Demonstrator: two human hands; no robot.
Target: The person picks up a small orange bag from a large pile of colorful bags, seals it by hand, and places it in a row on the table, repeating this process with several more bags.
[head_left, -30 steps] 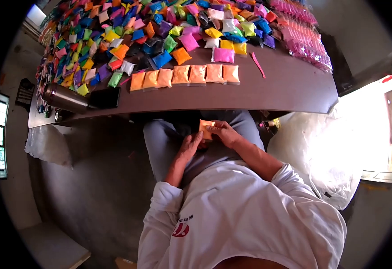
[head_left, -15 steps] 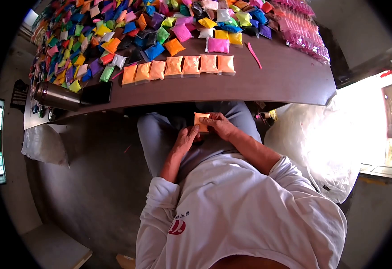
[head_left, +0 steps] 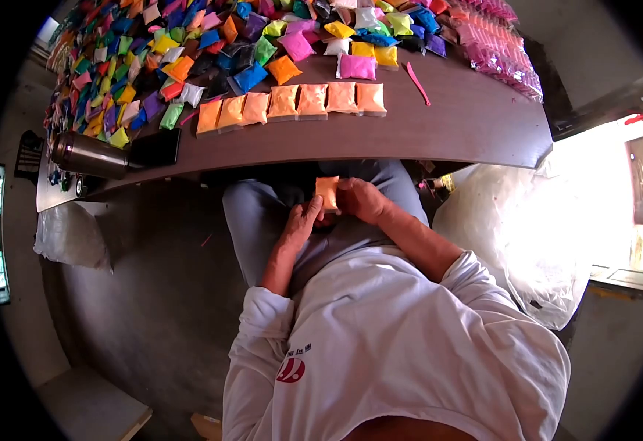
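A small orange packet (head_left: pixel 326 192) is held over my lap, just below the table edge. My left hand (head_left: pixel 305 219) grips its lower left side, thumb lying along the front. At its right side, my right hand (head_left: pixel 363 200) is closed with bent fingers against the packet's edge; some fingertips are hidden behind it. Ahead on the table, a row of several similar orange packets (head_left: pixel 312 101) lies side by side.
Many colourful packets (head_left: pixel 189 51) cover the back and left of the brown table (head_left: pixel 468 132). A pink plastic stick (head_left: pixel 417 84) lies right of the row. A metal flask (head_left: pixel 90 154) and dark phone (head_left: pixel 155 148) rest at left. A large plastic bag (head_left: pixel 476 220) stands at right.
The orange packet has risen slightly and stands more upright. My right thumb has moved off its front toward the right edge. The view has shifted a little.
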